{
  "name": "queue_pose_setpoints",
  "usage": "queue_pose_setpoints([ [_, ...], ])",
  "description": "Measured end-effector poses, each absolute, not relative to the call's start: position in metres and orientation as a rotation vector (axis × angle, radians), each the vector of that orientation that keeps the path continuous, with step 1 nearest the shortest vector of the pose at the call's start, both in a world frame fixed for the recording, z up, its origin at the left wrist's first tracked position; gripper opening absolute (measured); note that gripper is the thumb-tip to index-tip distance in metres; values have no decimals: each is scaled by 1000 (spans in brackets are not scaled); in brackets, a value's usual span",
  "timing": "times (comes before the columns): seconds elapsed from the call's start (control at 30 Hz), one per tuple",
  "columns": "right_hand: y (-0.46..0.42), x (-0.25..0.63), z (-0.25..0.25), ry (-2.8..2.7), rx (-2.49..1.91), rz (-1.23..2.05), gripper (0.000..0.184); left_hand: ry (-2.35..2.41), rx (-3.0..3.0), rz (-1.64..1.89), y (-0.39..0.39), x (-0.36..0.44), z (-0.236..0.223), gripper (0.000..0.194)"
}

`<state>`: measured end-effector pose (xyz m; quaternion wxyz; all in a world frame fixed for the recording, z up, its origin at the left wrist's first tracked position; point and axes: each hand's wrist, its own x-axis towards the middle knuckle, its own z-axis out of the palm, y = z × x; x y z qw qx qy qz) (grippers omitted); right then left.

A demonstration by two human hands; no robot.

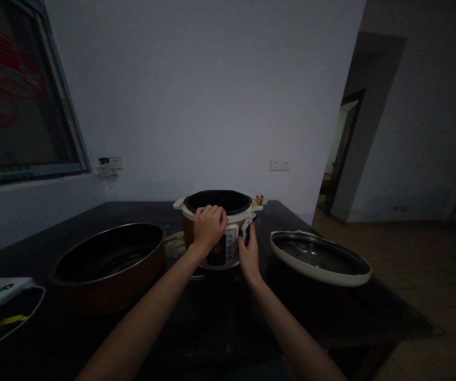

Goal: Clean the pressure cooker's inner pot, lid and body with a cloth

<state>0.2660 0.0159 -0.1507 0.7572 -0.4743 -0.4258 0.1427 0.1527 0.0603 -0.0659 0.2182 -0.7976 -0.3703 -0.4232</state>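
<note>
An electric cooker with a control panel on its front and a dark, open top stands in the middle of the table. My left hand is closed at its front rim, knuckles up; the fingertips are hidden. My right hand is closed round a small black-and-white piece against the cooker's right front. Whether that piece is part of the cooker I cannot tell. To the left sits a wide brown pot with a dark inside. A cream-rimmed round lid lies inside-up on the right.
The dark table runs back to the wall. At its left edge lie a white device with a cable and a yellow strip. Wall sockets are behind the cooker, and a doorway opens at right.
</note>
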Motion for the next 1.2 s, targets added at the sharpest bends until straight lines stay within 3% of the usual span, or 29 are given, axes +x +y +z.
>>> queue_pose_setpoints([
  [0.13, 0, 268, -150, -965, -1021, 353, 67, -1023, -2227, -1173, 60, 152, -67, 25],
  [0.43, -60, 273, -176, -616, -858, 849, 57, -971, -2305, -1214, 60, 148, -65, 28],
  [0.7, -109, 313, -204, -672, -1045, 956, 80, -831, -2398, -1487, 59, 142, -62, 30],
  [0.87, -113, 343, -209, -872, -1250, 805, 66, -701, -2439, -1623, 40, 131, -68, 26],
  [1.0, -109, 354, -214, -1056, -1332, 593, 58, -600, -2643, -1488, 4, 124, -79, 25],
  [1.2, -103, 343, -218, -1154, -1354, 530, 44, -489, -2985, -1282, -36, 109, -103, 27],
])
